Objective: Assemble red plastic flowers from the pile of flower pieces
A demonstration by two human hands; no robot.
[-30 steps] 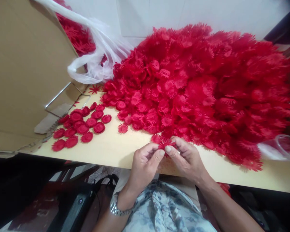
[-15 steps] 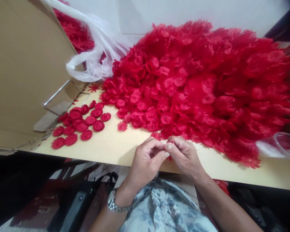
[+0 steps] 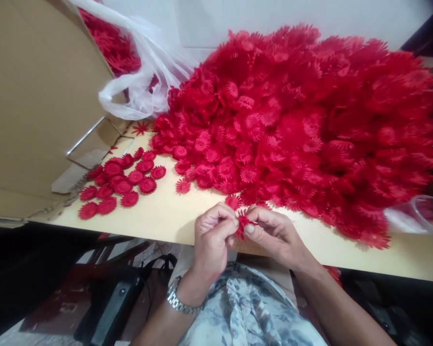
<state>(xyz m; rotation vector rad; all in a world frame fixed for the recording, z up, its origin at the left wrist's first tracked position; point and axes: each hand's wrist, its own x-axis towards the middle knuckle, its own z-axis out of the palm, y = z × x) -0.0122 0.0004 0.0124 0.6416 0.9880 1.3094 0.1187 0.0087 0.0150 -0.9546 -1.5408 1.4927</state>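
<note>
Between my two hands, at the near edge of the table, is a small red flower piece (image 3: 242, 224) with narrow, fringed petals. My left hand (image 3: 212, 235) pinches its left side between thumb and fingertips. On the other side my right hand (image 3: 274, 234) grips it between thumb and forefinger. Just beyond the fingers a single red flower piece (image 3: 233, 201) lies at the foot of a big heap of red flower pieces (image 3: 292, 125). Off to the left, several thicker, round red flower discs (image 3: 121, 185) lie grouped on the table.
A cardboard box (image 3: 36, 105) stands at the left, with a bent metal wire frame (image 3: 86, 139) beside it. Behind that, a white plastic bag (image 3: 140, 96) rests near more red pieces. A clear plastic container (image 3: 427, 211) sits at the right. The pale tabletop (image 3: 169, 216) has a near edge.
My hands have moved slightly apart, and the red flower piece, mostly hidden before, now shows between them. My left hand has turned a little. The heap and the discs look the same.
</note>
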